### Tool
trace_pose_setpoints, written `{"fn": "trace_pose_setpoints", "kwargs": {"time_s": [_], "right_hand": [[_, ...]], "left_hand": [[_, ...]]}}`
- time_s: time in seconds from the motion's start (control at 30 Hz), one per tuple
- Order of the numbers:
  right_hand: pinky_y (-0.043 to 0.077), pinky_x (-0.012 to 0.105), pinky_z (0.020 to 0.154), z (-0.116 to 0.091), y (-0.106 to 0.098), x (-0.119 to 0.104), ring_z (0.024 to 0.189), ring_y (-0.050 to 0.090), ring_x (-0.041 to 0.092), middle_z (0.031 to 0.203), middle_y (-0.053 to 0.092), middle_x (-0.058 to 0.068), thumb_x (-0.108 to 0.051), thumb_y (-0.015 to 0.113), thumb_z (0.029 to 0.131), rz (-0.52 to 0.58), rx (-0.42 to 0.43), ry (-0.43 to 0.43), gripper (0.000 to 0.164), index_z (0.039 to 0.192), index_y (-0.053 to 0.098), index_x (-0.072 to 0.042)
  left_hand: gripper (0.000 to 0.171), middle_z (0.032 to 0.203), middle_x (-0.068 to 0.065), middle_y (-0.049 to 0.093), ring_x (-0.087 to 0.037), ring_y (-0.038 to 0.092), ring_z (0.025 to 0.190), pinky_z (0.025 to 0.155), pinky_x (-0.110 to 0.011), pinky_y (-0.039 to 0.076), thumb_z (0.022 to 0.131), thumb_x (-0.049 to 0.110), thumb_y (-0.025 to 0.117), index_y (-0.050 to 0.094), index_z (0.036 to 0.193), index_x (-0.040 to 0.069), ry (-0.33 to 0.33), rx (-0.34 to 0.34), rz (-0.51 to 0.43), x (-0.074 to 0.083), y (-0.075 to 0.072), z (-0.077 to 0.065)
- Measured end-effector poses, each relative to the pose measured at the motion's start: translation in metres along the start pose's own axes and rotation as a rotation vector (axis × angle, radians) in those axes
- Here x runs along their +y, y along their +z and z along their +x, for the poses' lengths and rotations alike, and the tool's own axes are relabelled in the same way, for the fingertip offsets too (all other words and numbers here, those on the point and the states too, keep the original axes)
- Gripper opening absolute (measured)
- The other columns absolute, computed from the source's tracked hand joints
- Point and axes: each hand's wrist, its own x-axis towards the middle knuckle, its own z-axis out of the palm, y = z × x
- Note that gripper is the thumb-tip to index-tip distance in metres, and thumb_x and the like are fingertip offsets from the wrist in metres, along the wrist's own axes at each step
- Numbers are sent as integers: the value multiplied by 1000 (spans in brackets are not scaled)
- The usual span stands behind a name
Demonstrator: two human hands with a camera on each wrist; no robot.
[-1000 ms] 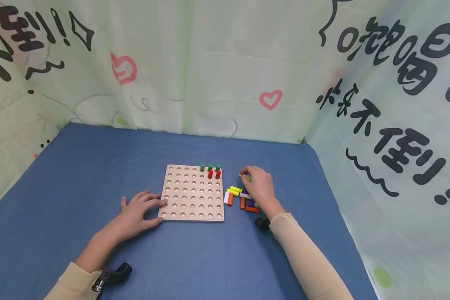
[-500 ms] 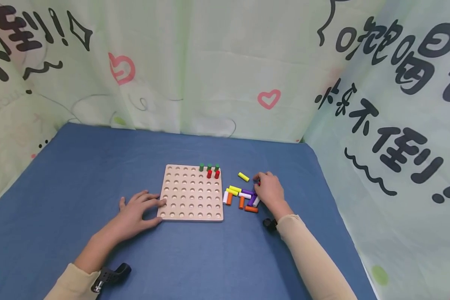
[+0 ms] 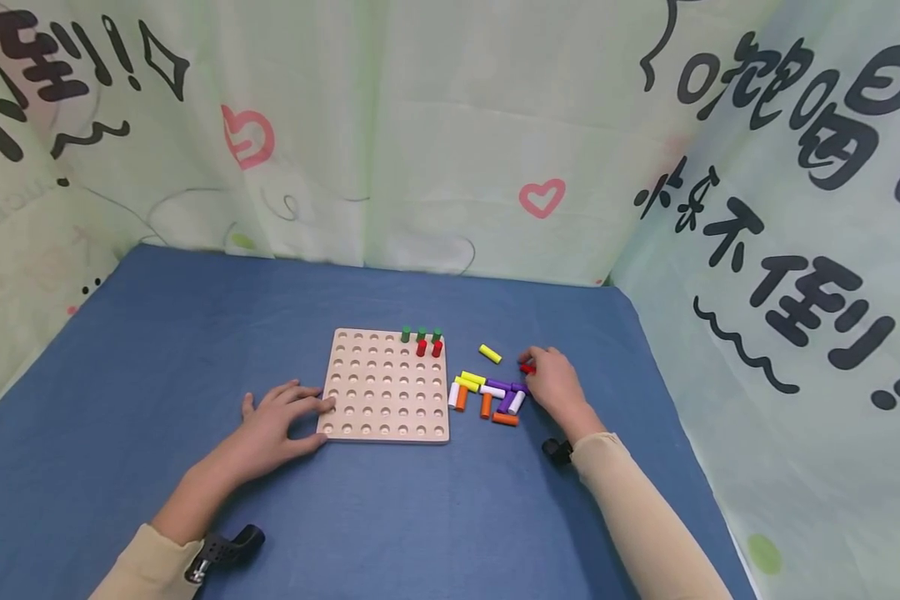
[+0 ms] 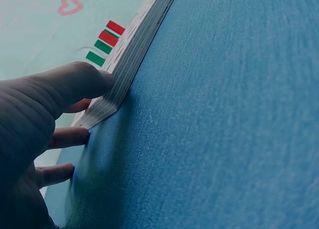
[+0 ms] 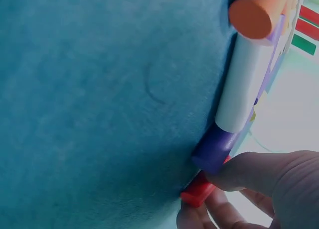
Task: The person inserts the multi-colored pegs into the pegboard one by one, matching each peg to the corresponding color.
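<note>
Pale printed cloth [image 3: 450, 125] hangs behind a blue tabletop [image 3: 382, 517], where a person's two hands are at work. Half a second ago the right hand [image 3: 557, 383] was just to the right of a lone yellow peg [image 3: 490, 353] it had let go of; now it has shifted a little further right and pinches a loose red peg [image 3: 527, 367] between thumb and finger. Work has turned, it seems, from yellow to red, with nothing added to the pegboard [image 3: 367, 387]. Whether the red peg is off the cloth is hard to tell. It is at the far right of the pile, right beside a purple peg [image 5: 214, 149]. The left hand [image 3: 279, 427] has stayed put, fingers spread and relaxed, touching the pegboard's left edge.

Counted: the pegboard has seven rows of seven holes, five filled, by three green pegs [image 3: 421, 334] and two standing red pegs [image 3: 437, 349] at its far right corner. Right of it lie three yellow, three purple, three white pegs [image 3: 453, 395] and three orange pegs [image 3: 486, 406], plus the pinched red one.
</note>
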Motion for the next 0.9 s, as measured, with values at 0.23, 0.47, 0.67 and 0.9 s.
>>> {"fn": "trace_pose_setpoints", "kwargs": {"time_s": [0.23,0.47,0.67,0.9], "right_hand": [[55,51,93,-1,0,1,101,60,34,116,61,20,-3,62,96,36,26,5,29,125,68,-5],[54,54,99,-2,3,-2,111,62,36,127,61,20,-3,63,97,51,53,-33,35,131,66,-6],[53,55,100,-5,2,-10,116,62,37,131,62,20,-1,60,97,46,94,-86,35,131,69,-6],[56,51,96,-5,2,-21,109,63,33,125,66,15,-1,61,98,112,138,-115,29,124,68,-8]], "left_hand": [[47,148,-17,57,-51,33,148,103,-90,7,92,31,79,70,136,19,1,-2,1,0,0,1],[46,147,-16,57,-51,33,148,103,-90,7,91,31,79,70,135,19,1,2,-5,0,0,0],[45,147,-16,57,-51,33,148,103,-89,6,91,30,79,71,135,20,6,7,-13,0,0,0],[45,147,-17,57,-51,32,148,103,-89,5,91,29,79,70,135,19,5,7,-17,-1,1,0]]}}
